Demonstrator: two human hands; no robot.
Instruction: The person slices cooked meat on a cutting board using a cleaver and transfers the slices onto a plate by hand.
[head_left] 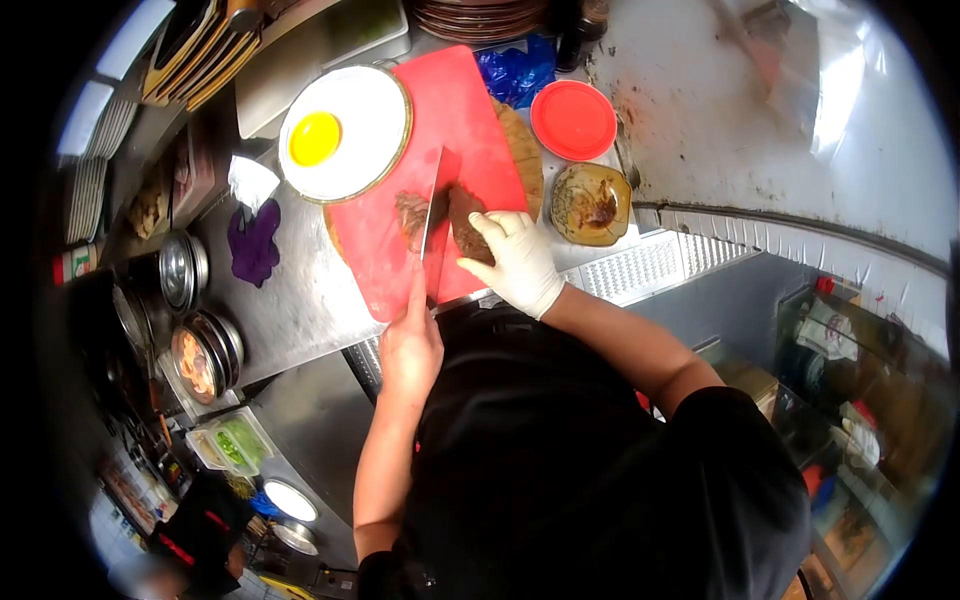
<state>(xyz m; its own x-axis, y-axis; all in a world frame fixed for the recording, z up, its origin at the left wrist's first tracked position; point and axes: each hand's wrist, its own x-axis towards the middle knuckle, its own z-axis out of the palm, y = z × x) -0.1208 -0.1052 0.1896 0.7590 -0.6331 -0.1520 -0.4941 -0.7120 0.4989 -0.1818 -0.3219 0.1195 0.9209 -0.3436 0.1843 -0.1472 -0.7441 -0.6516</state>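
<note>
My left hand (410, 350), bare, is closed round the handle of a knife (433, 210), index finger stretched along it. The long blade points away from me over a red cutting board (375, 270). Right of the blade, my right hand (517, 262), in a pale glove, grips a dark brown piece of meat (467, 222) with bent fingers. Cut meat (411, 215) lies left of the blade. A white plate (365, 115) with a yellow round item (314, 138) on it rests over the board's upper left part.
Right of the board are a red round lid (573, 120) and a glass dish (591, 204). A blue plastic bag (517, 72) lies behind. At left are a purple cloth (253, 243), metal bowls (183, 272) and stacked plates (88, 200). Another person (205, 530) is at the lower left.
</note>
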